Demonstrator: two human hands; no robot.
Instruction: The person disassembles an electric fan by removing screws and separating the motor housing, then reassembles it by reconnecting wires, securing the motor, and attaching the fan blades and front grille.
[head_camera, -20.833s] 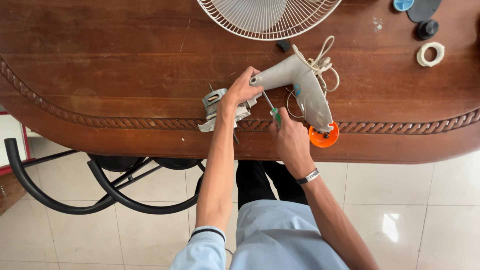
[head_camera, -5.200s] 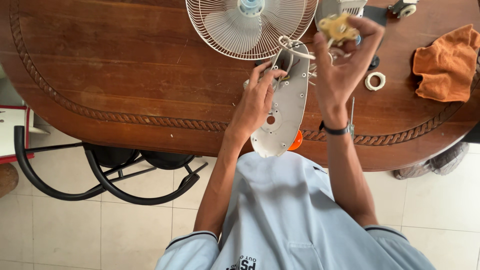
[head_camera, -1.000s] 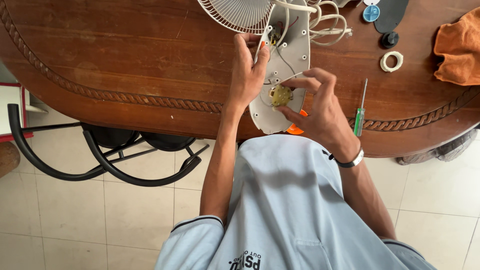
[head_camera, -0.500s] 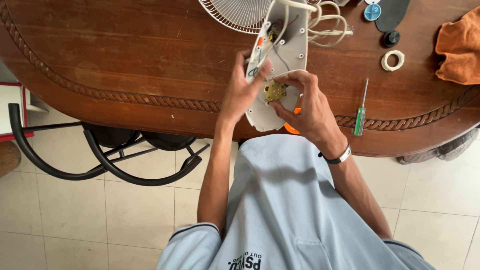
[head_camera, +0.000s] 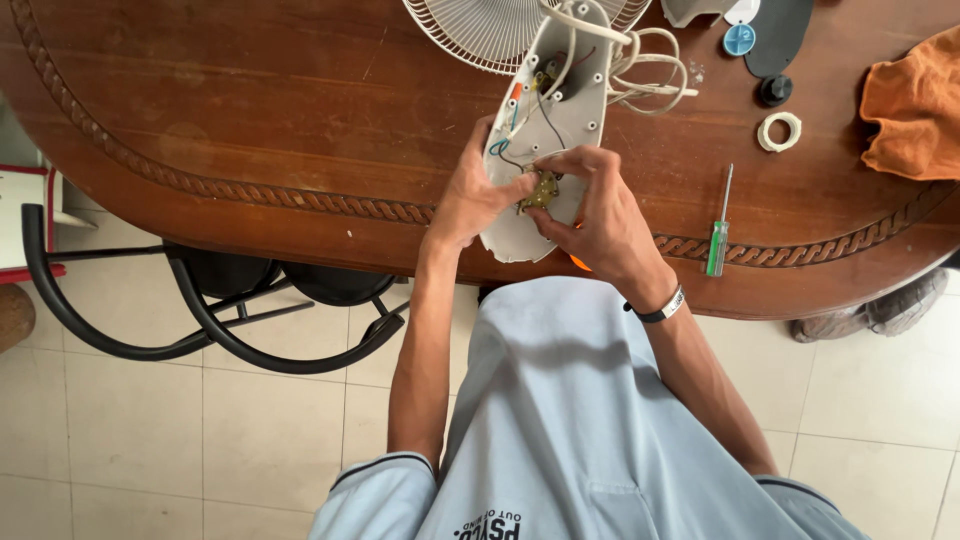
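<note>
Tabletop (head_camera: 250, 110): switch part (head_camera: 541, 190) between hand (head_camera: 470, 195) and hand (head_camera: 600, 215)

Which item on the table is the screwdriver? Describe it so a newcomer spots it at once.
Start at the brown oval wooden table and find the orange cloth at its far right. Between that cloth and the person's right hand, near the carved table edge, lies the screwdriver. It is the only long thin tool there: translucent green handle toward the person, bare metal shaft pointing toward the white tape ring.

My left hand (head_camera: 470, 195) steadies the fan housing (head_camera: 545, 130) on the bench (head_camera: 250, 110); my right hand (head_camera: 600, 215) pinches a small brass part (head_camera: 541, 190).
</note>
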